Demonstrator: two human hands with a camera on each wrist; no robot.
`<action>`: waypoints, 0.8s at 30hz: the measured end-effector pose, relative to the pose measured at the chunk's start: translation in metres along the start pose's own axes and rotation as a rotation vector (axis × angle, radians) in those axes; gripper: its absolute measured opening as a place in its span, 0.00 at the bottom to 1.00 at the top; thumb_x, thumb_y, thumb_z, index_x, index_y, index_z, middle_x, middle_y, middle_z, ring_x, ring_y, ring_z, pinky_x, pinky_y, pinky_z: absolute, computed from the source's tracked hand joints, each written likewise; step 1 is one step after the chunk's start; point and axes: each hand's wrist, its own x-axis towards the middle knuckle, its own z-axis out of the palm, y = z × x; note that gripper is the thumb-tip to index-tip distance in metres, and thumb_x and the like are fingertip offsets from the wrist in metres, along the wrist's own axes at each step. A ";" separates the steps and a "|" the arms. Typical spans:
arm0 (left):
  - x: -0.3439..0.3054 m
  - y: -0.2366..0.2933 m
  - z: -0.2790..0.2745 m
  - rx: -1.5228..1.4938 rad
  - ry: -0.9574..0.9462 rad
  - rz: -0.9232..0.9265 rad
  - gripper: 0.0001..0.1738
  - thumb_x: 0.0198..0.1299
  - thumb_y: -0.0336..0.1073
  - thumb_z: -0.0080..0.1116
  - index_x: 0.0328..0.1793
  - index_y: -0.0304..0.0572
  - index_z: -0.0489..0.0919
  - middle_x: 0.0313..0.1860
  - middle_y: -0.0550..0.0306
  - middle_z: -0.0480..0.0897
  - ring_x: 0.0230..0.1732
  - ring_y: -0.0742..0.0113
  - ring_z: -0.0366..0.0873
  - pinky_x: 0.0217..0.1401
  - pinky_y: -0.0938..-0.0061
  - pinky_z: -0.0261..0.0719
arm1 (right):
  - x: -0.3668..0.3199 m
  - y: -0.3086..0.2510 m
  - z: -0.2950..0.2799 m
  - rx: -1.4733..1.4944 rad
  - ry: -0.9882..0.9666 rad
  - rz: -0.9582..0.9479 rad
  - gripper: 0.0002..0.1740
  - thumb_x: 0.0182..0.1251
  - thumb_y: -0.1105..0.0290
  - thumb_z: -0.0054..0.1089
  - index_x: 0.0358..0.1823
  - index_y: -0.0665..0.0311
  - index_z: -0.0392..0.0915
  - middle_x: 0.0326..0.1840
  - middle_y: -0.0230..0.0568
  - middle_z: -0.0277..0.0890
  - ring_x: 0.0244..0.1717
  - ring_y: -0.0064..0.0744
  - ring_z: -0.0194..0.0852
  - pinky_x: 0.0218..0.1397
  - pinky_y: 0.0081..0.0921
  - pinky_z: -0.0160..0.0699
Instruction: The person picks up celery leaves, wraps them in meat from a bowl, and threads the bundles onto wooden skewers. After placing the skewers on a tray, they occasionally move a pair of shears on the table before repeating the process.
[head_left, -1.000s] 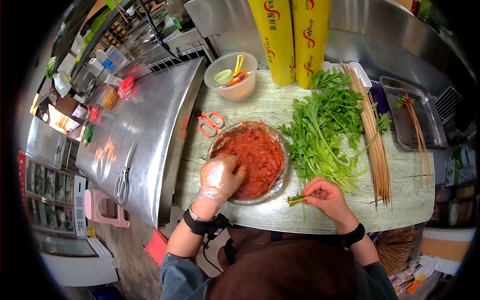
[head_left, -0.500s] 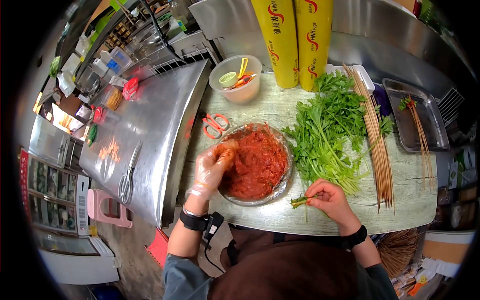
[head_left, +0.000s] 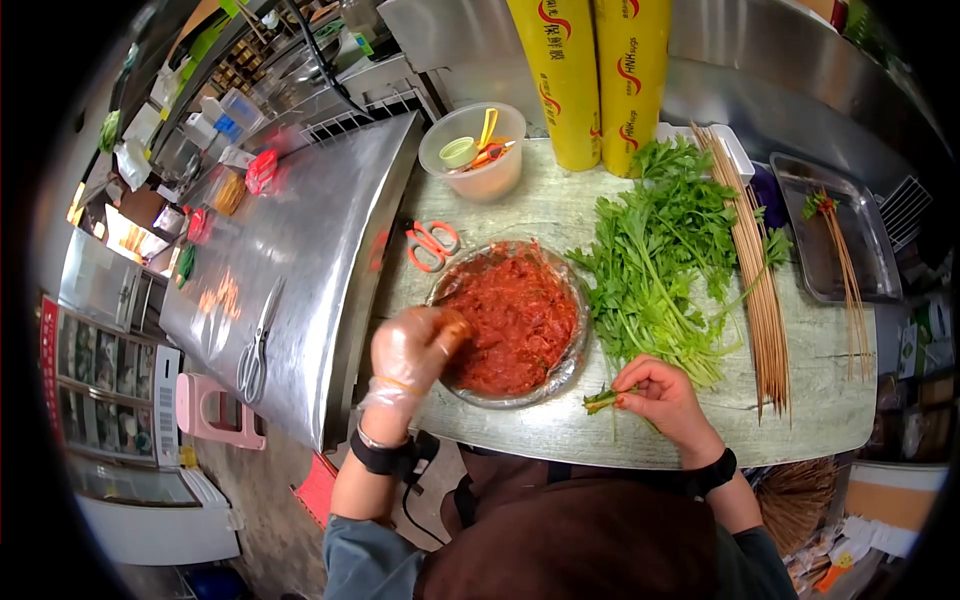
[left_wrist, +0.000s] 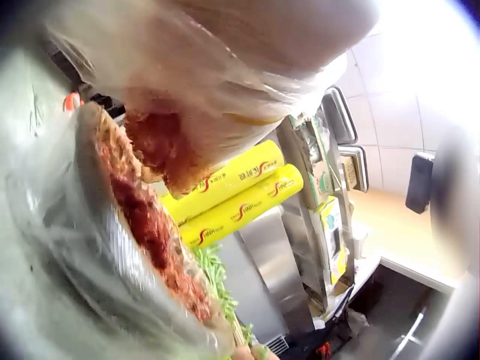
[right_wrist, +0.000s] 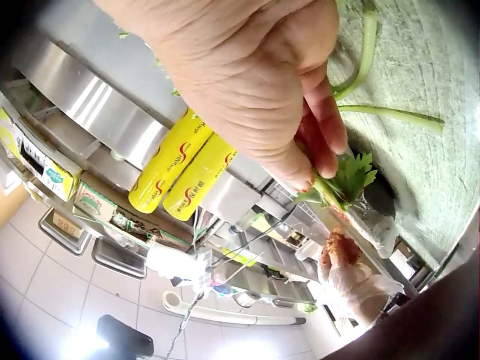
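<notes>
Your right hand (head_left: 665, 400) pinches the green sprig (head_left: 600, 402) between thumb and fingertips, just right of the bowl (head_left: 520, 401) of red mixture (head_left: 515, 320). Your gloved left hand (head_left: 412, 350) is curled at the bowl's left side; I cannot tell whether it holds mixture. The sprig sits near the table's (head_left: 825, 425) front edge, tabletop showing towards the skewers (head_left: 755, 300). A second ago, your left fingers were in the mixture.

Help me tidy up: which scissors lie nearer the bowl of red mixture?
The orange-handled scissors, just beside the bowl; the grey-handled pair lies farther off, on the steel counter.
</notes>
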 end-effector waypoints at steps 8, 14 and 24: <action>-0.010 0.017 0.029 0.203 -0.045 -0.150 0.11 0.49 0.44 0.64 0.29 0.44 0.82 0.29 0.49 0.79 0.30 0.49 0.79 0.33 0.61 0.77 | 0.000 0.000 0.000 0.007 -0.014 -0.010 0.08 0.60 0.86 0.58 0.39 0.70 0.75 0.44 0.39 0.71 0.44 0.24 0.74 0.49 0.20 0.77; -0.011 0.003 0.024 0.052 -0.032 -0.128 0.08 0.49 0.37 0.63 0.33 0.43 0.82 0.31 0.47 0.81 0.32 0.47 0.79 0.35 0.61 0.78 | 0.000 0.000 0.000 0.010 -0.021 -0.003 0.07 0.60 0.86 0.58 0.39 0.71 0.75 0.44 0.39 0.71 0.43 0.24 0.74 0.48 0.20 0.77; -0.005 -0.010 0.013 -0.961 0.034 -0.447 0.10 0.61 0.30 0.55 0.43 0.29 0.80 0.24 0.63 0.77 0.23 0.77 0.70 0.26 0.82 0.68 | 0.000 0.003 0.000 -0.012 -0.008 -0.004 0.08 0.59 0.86 0.59 0.39 0.70 0.76 0.44 0.38 0.71 0.43 0.24 0.74 0.48 0.20 0.77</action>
